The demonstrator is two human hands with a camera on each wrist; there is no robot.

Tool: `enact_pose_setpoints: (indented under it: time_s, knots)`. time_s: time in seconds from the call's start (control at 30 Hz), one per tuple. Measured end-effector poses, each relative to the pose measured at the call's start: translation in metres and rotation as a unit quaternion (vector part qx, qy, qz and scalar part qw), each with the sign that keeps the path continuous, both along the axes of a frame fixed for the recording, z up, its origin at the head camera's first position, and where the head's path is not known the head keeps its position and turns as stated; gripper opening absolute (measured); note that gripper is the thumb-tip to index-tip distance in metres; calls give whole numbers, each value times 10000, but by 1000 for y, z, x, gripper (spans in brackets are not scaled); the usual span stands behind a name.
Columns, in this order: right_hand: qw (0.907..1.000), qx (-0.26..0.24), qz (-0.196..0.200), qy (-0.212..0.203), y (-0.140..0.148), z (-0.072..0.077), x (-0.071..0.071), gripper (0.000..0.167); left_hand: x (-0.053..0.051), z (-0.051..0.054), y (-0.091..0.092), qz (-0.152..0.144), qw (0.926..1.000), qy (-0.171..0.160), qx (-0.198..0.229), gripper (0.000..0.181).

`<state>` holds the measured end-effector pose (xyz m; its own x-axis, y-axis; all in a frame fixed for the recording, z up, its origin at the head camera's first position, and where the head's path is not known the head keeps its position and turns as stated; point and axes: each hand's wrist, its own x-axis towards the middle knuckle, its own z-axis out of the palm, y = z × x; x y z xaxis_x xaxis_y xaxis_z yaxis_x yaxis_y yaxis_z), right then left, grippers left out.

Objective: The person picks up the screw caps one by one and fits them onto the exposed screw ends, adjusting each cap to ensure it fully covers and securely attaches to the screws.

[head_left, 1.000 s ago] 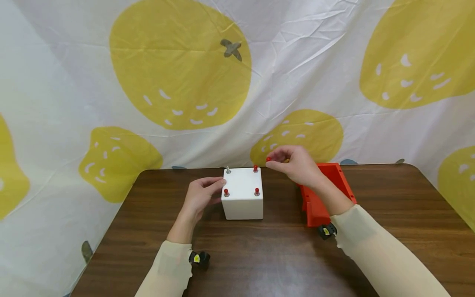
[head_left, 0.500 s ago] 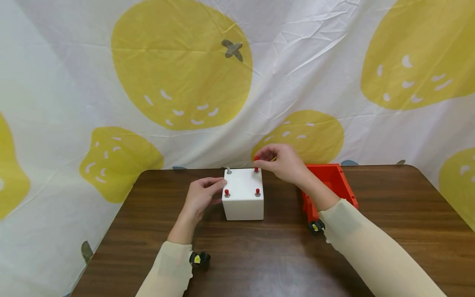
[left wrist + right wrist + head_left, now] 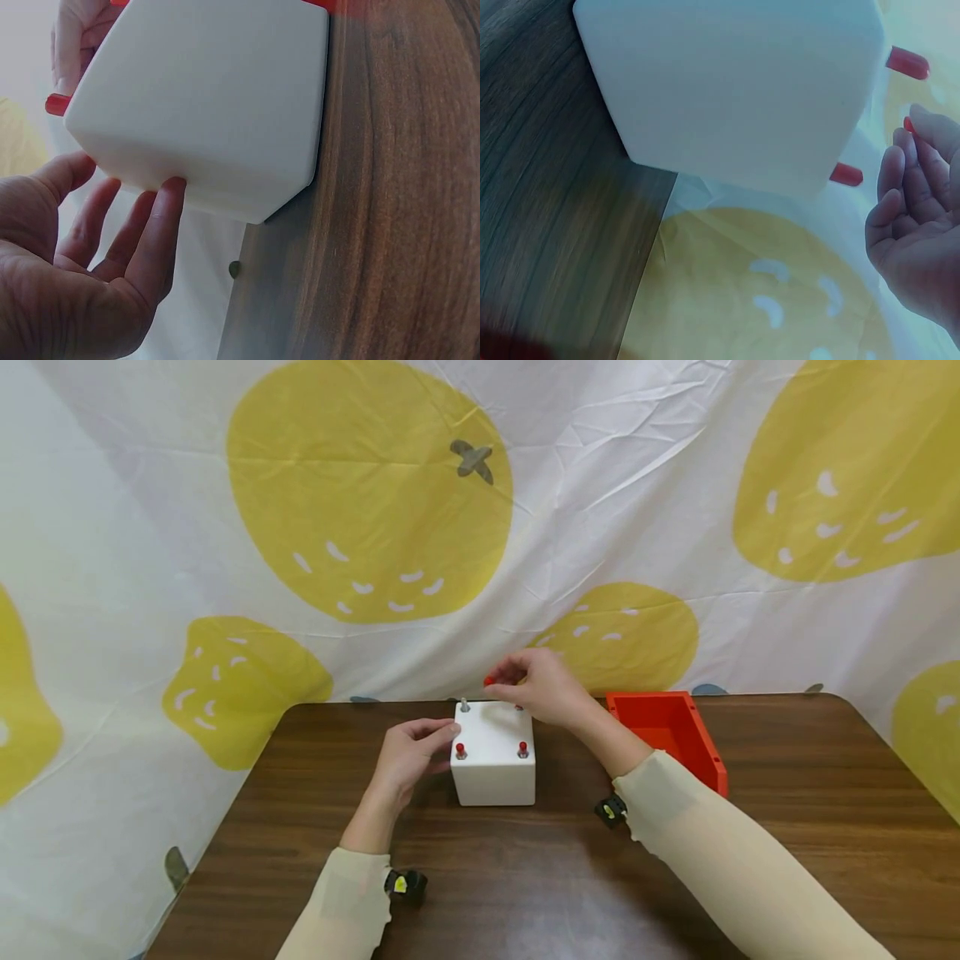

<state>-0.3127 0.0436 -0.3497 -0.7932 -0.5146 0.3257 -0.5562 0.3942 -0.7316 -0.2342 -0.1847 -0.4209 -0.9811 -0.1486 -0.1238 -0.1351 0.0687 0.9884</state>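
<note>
A white box [image 3: 492,783] stands on the table with metal studs at its top corners. Red caps sit on the near-left stud [image 3: 461,750] and near-right stud [image 3: 522,749]; the far-right one is partly behind my right hand. The far-left stud [image 3: 465,706] is bare metal. My left hand [image 3: 408,752] touches the box's left side, thumb at the top edge and fingertips [image 3: 176,187] on the side face. Above the box's far edge, my right hand [image 3: 543,687] pinches a small red cap [image 3: 489,681] between thumb and forefinger, mostly covered by the fingers.
A red open bin [image 3: 660,722] stands right of the box, beside my right forearm. The brown wooden table [image 3: 525,877] ends just behind the box, where a white curtain with yellow fruit prints [image 3: 367,493] hangs.
My right hand has moved left with the red cap, from near the bin across the far-right stud to above the box's far edge. The left hand keeps its place on the box.
</note>
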Motion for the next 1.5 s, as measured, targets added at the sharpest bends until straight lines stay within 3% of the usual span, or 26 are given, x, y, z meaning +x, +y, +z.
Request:
enact_pose_setpoints:
  time_s: [0.57,1.5]
  knots:
    - [9988,438,211,-15,-29,-12,-9,10,-2,-3,0,5,9999,24,162,27]
    - [9961,832,209,210,-38,-14,-9,7,-1,-2,0,-14,9999,87,148,27]
